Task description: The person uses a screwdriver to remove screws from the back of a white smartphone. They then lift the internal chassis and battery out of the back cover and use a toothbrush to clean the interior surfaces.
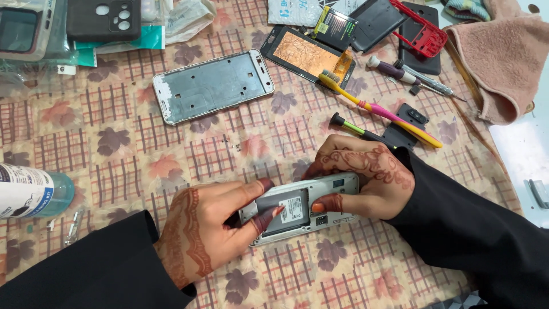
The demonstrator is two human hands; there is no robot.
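- A patterned cloth [131,149] with leaf prints covers the work surface, strewn with phone parts.
- A pink towel [503,63] lies bunched at the far right edge.
- An opened phone [300,209], back cover off and battery bay showing, lies on the cloth in the near centre, gripped at both ends.
- The left hand [211,226], hennaed and black-sleeved, clasps the phone's left end, thumb and forefinger closed on it, the thumb pressing into the bay.
- The right hand [366,171] cups the phone's right end, fingers curled over the far edge and thumb set on the exposed back.
- A bare metal phone frame [213,86] rests well apart, beyond the hands.
- A screen panel [306,54] with copper-coloured backing lies further right.
- A yellow-and-pink toothbrush [380,109] lies just beyond the right hand.
- A bottle [31,191] lies at the left edge.
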